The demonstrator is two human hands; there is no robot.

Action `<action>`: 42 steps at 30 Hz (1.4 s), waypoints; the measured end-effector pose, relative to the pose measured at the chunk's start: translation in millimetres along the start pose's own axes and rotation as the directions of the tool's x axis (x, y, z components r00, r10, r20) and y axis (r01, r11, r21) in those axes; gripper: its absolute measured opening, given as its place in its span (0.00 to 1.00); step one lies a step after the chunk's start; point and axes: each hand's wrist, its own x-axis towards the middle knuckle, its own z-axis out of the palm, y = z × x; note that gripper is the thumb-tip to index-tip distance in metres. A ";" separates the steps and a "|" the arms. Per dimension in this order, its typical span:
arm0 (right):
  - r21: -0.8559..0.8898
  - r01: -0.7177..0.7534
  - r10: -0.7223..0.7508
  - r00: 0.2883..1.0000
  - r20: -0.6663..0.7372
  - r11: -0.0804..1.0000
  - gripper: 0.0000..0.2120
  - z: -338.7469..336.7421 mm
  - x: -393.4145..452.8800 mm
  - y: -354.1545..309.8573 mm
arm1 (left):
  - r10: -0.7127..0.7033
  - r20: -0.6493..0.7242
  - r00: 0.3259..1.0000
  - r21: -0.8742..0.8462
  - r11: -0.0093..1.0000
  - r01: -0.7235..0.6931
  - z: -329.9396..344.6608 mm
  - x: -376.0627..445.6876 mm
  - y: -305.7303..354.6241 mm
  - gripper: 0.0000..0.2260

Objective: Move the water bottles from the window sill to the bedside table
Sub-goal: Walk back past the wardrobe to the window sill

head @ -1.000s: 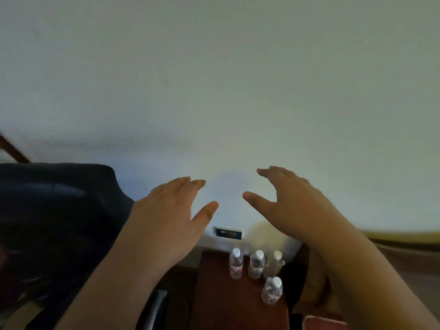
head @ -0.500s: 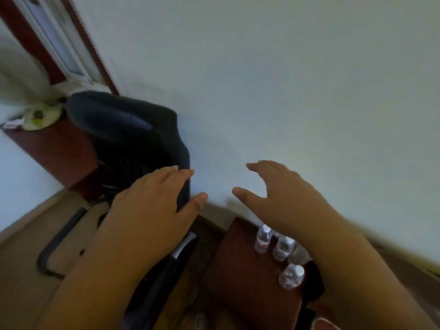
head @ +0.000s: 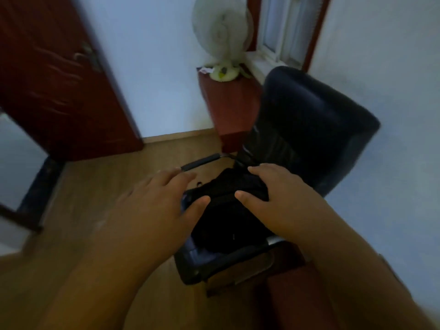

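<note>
My left hand (head: pixel 162 206) and my right hand (head: pixel 281 201) hover side by side in the middle of the view, palms down, fingers spread, nothing in either. Both float above the seat of a black chair (head: pixel 307 129). No water bottles show in this view. The window (head: pixel 283 27) with its white sill (head: pixel 259 61) is at the top, behind the chair. A corner of the dark red bedside table (head: pixel 292 303) peeks out at the bottom, under my right forearm.
A white fan (head: pixel 222 36) stands on a red-brown desk (head: pixel 228 108) below the window. A dark red door (head: pixel 59 79) fills the upper left. Wooden floor (head: pixel 90 210) spreads to the left of the chair. The picture is motion-blurred.
The view has swung left, away from the bedside table. The several bottles on it have dropped out of sight; the door, fan and window have come in. Both hands stay spread and empty.
</note>
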 end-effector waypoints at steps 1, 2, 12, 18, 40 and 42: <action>-0.018 0.049 -0.049 0.998 0.027 0.999 0.32 9.4 9.4 -24.3 | -0.048 -0.026 0.998 0.004 0.999 0.048 -5.9 -9.0 -23.5 0.30; -0.037 0.105 -0.103 0.993 0.057 0.994 0.32 19.6 17.6 -49.6 | -0.105 -0.052 0.993 0.001 0.994 0.105 -11.3 -19.6 -47.0 0.29; -0.038 0.557 -0.530 0.806 0.263 0.830 0.32 116.5 57.0 -260.0 | -0.579 -0.171 0.798 -0.048 0.813 0.580 -47.5 -127.5 -212.6 0.29; 0.045 0.765 -0.715 0.578 0.395 0.643 0.33 153.2 58.2 -328.4 | -0.808 -0.165 0.566 -0.114 0.586 0.803 -42.8 -184.0 -238.7 0.29; 0.330 0.941 -0.814 -0.129 0.566 0.079 0.35 215.4 -29.4 -449.7 | -0.945 -0.228 -0.234 -0.319 -0.154 0.935 -24.1 -308.7 -170.3 0.30; 0.322 0.944 -0.815 -0.128 0.565 0.075 0.35 225.0 -37.5 -461.0 | -0.948 -0.222 -0.230 -0.328 -0.150 0.933 -22.6 -319.5 -182.3 0.31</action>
